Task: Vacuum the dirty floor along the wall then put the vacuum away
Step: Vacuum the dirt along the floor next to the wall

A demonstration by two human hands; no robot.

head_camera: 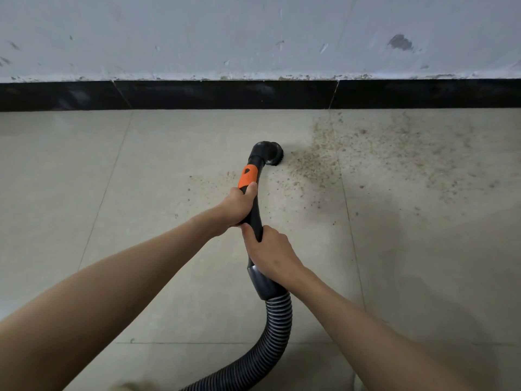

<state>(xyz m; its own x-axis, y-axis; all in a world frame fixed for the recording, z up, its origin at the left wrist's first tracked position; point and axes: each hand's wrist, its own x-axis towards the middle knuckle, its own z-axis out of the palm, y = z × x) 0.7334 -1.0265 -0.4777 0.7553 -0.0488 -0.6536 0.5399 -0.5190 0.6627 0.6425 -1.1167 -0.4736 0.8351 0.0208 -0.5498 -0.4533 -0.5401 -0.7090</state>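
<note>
Vacuum wand (255,198) runs near-to-far, brush head (273,153) on the floor (141,249) short of the baseboard (225,94). Your left hand (236,206) grips it farther up, right hand (267,249) clenched nearer the hose (277,320). Dirt (366,153) lies right of the head, probably touching its edge; sweep right.

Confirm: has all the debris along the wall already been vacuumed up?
No: a wide patch of brown debris lies on the floor to the right of the brush nozzle.
</note>
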